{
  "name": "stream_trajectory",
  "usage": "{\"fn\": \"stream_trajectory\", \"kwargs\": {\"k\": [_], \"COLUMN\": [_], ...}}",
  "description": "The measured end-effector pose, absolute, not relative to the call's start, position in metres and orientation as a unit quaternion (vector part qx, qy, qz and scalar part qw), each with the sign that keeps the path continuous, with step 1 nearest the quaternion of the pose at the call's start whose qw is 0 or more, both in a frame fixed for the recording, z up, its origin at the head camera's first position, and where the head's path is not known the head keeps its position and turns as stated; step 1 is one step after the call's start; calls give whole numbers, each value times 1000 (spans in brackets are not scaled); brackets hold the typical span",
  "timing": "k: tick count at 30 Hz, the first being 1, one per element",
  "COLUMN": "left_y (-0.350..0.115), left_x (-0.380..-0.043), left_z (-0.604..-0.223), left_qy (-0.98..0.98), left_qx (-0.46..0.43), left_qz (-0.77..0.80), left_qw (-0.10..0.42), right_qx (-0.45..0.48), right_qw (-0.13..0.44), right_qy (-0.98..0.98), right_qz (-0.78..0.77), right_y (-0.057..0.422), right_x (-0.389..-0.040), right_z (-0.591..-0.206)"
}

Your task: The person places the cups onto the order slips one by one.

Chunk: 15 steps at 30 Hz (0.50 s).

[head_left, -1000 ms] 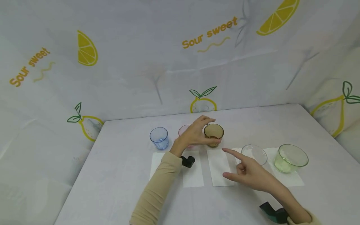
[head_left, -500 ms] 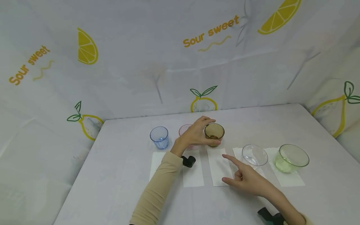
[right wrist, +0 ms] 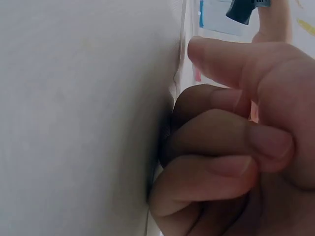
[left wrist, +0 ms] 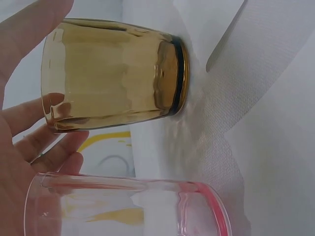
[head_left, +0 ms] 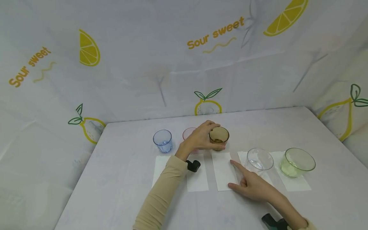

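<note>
My left hand [head_left: 202, 136] grips an amber glass [left wrist: 113, 73] near its rim. In the left wrist view, the thumb [left wrist: 29, 34] lies along one side and the fingers reach round behind. The glass stands upright beyond a row of white paper sheets. My right hand [head_left: 253, 185] is low at the middle sheet [head_left: 222, 171], index finger and thumb extended and spread, their tips over the paper. Its other fingers [right wrist: 211, 182] are curled under, close to the table surface in the right wrist view. Nothing shows between its index finger and thumb.
Left of the amber glass stand a pink glass [left wrist: 162, 211], partly hidden by my hand, and a blue glass [head_left: 163, 142]. On the right-hand sheets stand a clear glass [head_left: 260, 159] and a wider green glass [head_left: 297, 163]. A printed cloth backs the table [head_left: 115, 191].
My right hand has lowered toward the middle sheet, moving slightly toward the person, index fingertip now over the paper. The left hand stays at the amber glass.
</note>
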<state>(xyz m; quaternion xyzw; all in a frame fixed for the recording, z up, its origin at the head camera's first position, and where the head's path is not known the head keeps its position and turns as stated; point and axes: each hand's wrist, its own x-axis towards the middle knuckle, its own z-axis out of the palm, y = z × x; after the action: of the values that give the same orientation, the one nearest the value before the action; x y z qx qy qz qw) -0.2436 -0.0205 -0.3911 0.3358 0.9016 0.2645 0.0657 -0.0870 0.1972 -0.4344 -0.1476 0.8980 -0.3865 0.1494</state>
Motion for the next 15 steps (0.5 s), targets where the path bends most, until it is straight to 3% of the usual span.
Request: {"fn": "stream_trajectory", "kwargs": {"k": [15], "left_y": [-21], "left_x": [-242], "left_z": [-391], "left_qy": [909], "left_qx": [325], "left_qz": [255], "left_qw": [57], "right_qx": [-160], "right_qw": [146], "right_qy": [902], "right_qz": [-372], "right_y": [198], "right_x": [-88], "right_z": [-437]}}
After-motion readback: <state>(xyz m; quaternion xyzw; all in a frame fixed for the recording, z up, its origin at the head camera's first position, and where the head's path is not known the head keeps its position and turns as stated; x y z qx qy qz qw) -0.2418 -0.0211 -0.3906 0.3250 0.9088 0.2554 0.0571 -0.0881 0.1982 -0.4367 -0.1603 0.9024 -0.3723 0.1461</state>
